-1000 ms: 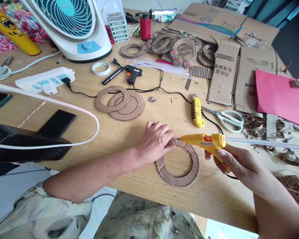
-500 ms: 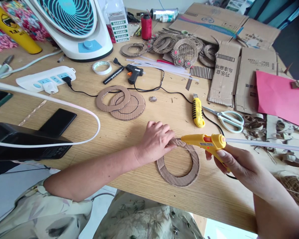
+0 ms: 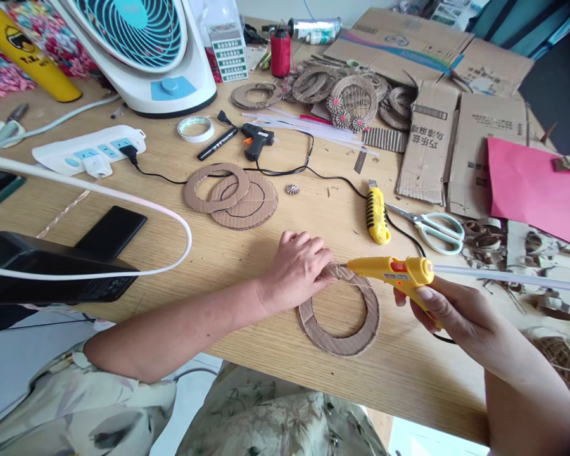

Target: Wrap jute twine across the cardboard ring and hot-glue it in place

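A flat cardboard ring (image 3: 344,344) lies on the wooden table in front of me. My left hand (image 3: 300,267) is closed on the ring's upper left edge, its fingertips partly hidden. In my right hand (image 3: 449,307) is a yellow hot glue gun (image 3: 389,268), gripped by its handle, with a clear glue stick (image 3: 508,278) jutting from its back. The gun's nozzle points left at the top of the ring, close to my left fingers; whether it touches the cardboard I cannot tell. Thin strands cross the ring just below the nozzle.
Beyond my hands lie a yellow utility knife (image 3: 377,214), scissors (image 3: 439,231) and a black glue gun (image 3: 255,140). Another cardboard ring (image 3: 192,197) overlaps a cardboard disc (image 3: 247,218). A white power strip (image 3: 61,154) and a fan (image 3: 180,82) stand left; cardboard sheets (image 3: 487,152) lie right.
The glue gun in my right hand has shifted very slightly to the right. My left hand and the ring stay in place.
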A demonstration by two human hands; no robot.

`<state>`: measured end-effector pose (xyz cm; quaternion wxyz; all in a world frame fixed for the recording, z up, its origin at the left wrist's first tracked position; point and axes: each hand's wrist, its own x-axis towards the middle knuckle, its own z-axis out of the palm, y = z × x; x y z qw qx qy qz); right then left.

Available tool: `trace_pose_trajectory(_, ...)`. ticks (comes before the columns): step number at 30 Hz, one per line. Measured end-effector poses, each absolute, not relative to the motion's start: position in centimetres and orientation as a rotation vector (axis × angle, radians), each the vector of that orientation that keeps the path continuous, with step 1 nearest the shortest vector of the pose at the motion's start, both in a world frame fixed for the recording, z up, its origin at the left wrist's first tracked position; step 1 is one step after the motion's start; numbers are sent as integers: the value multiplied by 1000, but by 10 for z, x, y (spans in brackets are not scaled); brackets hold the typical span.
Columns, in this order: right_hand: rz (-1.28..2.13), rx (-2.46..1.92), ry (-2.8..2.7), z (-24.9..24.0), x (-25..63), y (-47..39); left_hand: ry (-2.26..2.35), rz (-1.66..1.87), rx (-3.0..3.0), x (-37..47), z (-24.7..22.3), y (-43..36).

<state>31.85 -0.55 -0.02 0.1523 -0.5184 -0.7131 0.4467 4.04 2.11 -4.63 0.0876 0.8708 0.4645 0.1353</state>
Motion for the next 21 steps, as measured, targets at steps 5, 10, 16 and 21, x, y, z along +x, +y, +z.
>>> trace_pose_trajectory(5,1336,-1529,-2019,2,319,-7,1376,421,2602,40,-47,21)
trace_pose_trajectory(10,1301,-1521,-2037,3,317,-6,1371,430,2608,40,-48,21)
trace_pose_trajectory(16,1303,-1528,-2032,4,318,-7,1377,427,2607,40,-48,22)
trace_pose_trajectory(21,1258,-1526,-2004,7,319,-8,1374,434,2608,40,-49,22)
